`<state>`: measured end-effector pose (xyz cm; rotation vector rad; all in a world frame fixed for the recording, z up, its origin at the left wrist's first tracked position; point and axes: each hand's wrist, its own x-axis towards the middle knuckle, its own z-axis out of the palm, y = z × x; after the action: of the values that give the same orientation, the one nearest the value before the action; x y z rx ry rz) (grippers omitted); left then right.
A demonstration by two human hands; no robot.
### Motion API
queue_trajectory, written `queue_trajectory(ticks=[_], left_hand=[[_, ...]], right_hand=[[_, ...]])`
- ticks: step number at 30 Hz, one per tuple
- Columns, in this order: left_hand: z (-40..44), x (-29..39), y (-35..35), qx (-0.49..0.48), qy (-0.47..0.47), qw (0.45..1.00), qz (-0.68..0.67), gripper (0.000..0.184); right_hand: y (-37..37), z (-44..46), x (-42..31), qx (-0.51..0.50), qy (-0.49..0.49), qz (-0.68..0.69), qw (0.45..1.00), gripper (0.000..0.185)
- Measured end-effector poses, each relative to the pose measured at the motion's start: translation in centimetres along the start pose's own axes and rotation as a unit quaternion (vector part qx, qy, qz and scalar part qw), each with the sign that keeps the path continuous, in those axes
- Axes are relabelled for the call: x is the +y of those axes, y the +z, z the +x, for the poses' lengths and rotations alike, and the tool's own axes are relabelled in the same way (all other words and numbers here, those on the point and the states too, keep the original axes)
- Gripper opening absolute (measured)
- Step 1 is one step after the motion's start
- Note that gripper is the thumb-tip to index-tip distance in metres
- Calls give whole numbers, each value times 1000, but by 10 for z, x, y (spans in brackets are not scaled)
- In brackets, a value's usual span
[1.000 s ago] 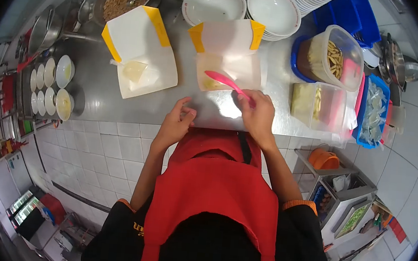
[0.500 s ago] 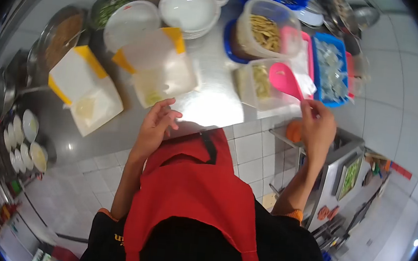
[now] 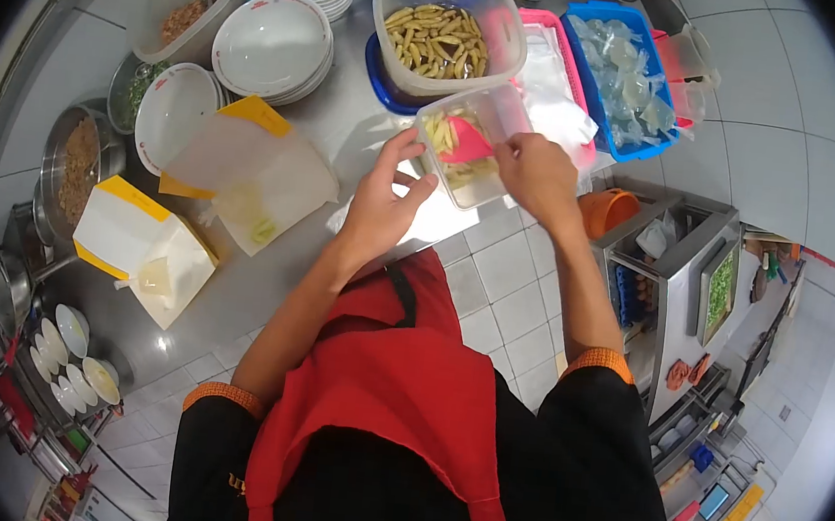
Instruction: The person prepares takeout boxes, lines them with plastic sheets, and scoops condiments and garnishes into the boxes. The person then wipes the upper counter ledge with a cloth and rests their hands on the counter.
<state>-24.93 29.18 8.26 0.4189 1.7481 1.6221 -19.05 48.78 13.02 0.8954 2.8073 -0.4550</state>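
1. One pink spoon (image 3: pixel 464 142) is held by its handle in the right hand (image 3: pixel 541 177); its bowl is lowered among pale pieces (image 3: pixel 439 131) in the clear tub (image 3: pixel 500 106), at the counter's (image 3: pixel 347 73) front edge.
2. The left hand (image 3: pixel 383 197) is held loosely open, fingers parted, at the tub's left side; whether the wall is touched cannot be told.
3. The spoon can be judged light, stiff and possibly slippery if wetted; it is best gripped by the handle. The tub, probably light and slightly flexible, is best steadied by opposite walls.
4. Counted are one spoon, one clear tub, one larger tub (image 3: pixel 510 33) beside it, and two opened cartons (image 3: pixel 163 271), both set to the left. The pale pieces are too overlapped to be counted.
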Motion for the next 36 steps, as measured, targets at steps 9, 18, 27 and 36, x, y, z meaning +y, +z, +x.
queue_trajectory(ticks=[9, 18, 27, 36], left_hand=[[2, 2, -5, 14, -19, 998, -64, 53], [3, -2, -9, -7, -5, 998, -58, 44], [4, 4, -12, -20, -22, 998, -59, 44], [-9, 13, -25, -34, -19, 998, -58, 40]], right_hand=[[-6, -13, 56, -63, 94, 292, 950, 22], [-4, -83, -35, 167, -12, 109, 980, 13], [-13, -72, -16, 142, -3, 142, 980, 14], [-19, -21, 61, -92, 87, 431, 893, 22]])
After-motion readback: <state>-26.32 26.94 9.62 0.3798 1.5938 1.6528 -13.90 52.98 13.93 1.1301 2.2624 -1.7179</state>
